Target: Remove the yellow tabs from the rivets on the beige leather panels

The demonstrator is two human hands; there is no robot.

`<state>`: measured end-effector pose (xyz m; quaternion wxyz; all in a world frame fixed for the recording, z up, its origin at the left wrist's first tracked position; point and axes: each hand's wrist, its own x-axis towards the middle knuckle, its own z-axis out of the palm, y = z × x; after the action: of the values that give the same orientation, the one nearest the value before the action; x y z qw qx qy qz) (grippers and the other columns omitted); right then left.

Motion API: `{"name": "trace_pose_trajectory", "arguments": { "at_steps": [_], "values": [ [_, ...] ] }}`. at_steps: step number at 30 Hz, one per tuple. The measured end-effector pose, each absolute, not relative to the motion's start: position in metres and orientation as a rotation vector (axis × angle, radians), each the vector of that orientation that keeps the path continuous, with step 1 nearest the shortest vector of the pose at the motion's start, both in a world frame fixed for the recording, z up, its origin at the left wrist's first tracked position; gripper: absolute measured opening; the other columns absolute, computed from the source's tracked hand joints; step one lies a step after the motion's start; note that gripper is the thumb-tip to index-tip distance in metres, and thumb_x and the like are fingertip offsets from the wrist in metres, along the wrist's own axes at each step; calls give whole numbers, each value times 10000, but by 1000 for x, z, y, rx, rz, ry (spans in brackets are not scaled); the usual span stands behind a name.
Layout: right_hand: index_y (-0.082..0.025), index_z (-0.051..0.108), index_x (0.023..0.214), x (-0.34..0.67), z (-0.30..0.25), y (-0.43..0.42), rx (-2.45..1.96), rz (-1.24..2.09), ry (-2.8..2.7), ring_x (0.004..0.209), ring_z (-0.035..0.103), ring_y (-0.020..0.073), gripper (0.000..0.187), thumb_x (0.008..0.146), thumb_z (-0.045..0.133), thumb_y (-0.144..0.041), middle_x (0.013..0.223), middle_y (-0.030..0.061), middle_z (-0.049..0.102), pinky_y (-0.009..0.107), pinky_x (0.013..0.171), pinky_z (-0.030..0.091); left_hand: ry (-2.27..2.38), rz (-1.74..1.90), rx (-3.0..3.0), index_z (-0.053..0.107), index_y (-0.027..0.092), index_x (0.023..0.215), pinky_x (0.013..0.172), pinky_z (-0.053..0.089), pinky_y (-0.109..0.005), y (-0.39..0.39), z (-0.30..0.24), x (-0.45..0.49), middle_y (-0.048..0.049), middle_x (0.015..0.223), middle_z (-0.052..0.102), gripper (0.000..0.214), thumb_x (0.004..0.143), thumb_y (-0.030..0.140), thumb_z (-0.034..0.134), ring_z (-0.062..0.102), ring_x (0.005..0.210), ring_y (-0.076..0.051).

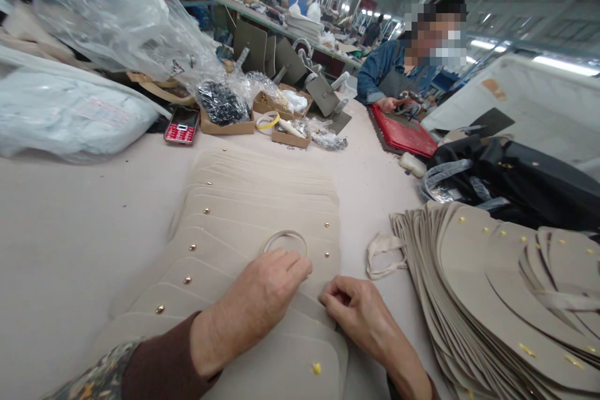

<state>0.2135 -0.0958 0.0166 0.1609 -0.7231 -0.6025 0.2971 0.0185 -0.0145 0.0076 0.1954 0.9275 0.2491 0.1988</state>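
Note:
A row of overlapping beige leather pieces (262, 212) with gold studs lies fanned out on the table in front of me. My left hand (262, 300) rests on them with fingers curled over a roll of tape (285, 239). My right hand (356, 312) sits just to the right, fingers pinched together at the edge of a piece; what they hold is too small to name.
A second stack of beige pieces (492, 287) lies at the right, black bags (525, 175) behind it. Small cardboard boxes of hardware (225, 119), a red phone (182, 125) and plastic bags (70, 106) stand at the back. A masked person (398, 69) works at a red mat (403, 134).

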Motion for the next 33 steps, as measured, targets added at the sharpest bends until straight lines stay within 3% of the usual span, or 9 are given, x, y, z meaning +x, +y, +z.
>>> {"name": "trace_pose_trajectory", "arguments": {
  "at_steps": [6, 9, 12, 16, 21, 24, 27, 30, 33],
  "values": [
    [-184, 690, 926, 210, 21, -102, -1690, 575, -1561, 675, 618, 146, 146, 877, 555, -207, 790, 33, 698, 233, 623, 473, 491, 790, 2511, 394, 166, 1327, 705, 535, -248, -15, 7, 17, -37, 926, 675, 335, 993, 173, 380, 647, 791, -146],
    [-186, 648, 1016, 202, 25, -99, -1471, 485, -1658, 754, 627, 153, 173, 881, 548, -143, 858, 52, 685, 254, 692, 499, 474, 824, 2533, 300, 136, 1394, 720, 559, -269, -18, 6, 18, -85, 1034, 686, 410, 996, 187, 382, 675, 869, -168],
    [-188, 632, 1001, 195, 26, -96, -1379, 402, -1776, 826, 634, 165, 196, 876, 523, -84, 881, 61, 682, 274, 752, 502, 467, 824, 2534, 309, 124, 1368, 695, 562, -266, -22, 5, 21, -93, 1017, 692, 373, 1003, 194, 354, 685, 856, -171],
    [-183, 625, 872, 192, 19, -96, -1383, 241, -1820, 704, 631, 153, 174, 852, 504, -59, 760, 44, 673, 254, 665, 492, 508, 784, 2523, 366, 139, 1283, 608, 530, -253, -25, 5, 23, -61, 918, 689, 289, 1002, 201, 347, 681, 756, -168],
    [-181, 616, 779, 188, 13, -99, -1422, 43, -1782, 598, 608, 134, 184, 823, 494, -49, 660, 23, 650, 229, 585, 460, 596, 685, 2501, 461, 197, 872, 499, 411, -239, -24, 7, 25, 23, 672, 568, 148, 978, 165, 364, 582, 564, -140],
    [-177, 643, 744, 184, 15, -100, -1516, 183, -1643, 547, 591, 125, 151, 806, 532, -95, 622, 12, 642, 223, 551, 458, 589, 723, 2506, 439, 202, 804, 483, 362, -237, -23, 11, 27, 31, 642, 520, 205, 962, 122, 336, 523, 531, -125],
    [-167, 642, 708, 183, 15, -96, -1638, 677, -1245, 465, 568, 114, 116, 802, 601, -221, 551, -5, 624, 210, 472, 455, 513, 831, 2535, 448, 197, 811, 493, 348, -243, -23, 15, 29, 27, 652, 508, 216, 949, 93, 319, 495, 539, -125],
    [-159, 612, 679, 192, 9, -88, -1639, 1025, -862, 399, 535, 100, 217, 758, 669, -354, 490, -26, 592, 200, 416, 446, 463, 911, 2559, 460, 188, 835, 510, 360, -247, -24, 15, 30, 22, 670, 504, 201, 947, 81, 332, 482, 557, -129],
    [-143, 639, 731, 209, -1, -81, -1661, 1081, -769, 422, 554, 97, 293, 720, 714, -426, 531, -17, 618, 202, 444, 472, 563, 828, 2659, 473, 186, 829, 537, 393, -257, -23, 10, 31, 11, 688, 508, 177, 950, 99, 377, 487, 592, -148]
  ]
}}
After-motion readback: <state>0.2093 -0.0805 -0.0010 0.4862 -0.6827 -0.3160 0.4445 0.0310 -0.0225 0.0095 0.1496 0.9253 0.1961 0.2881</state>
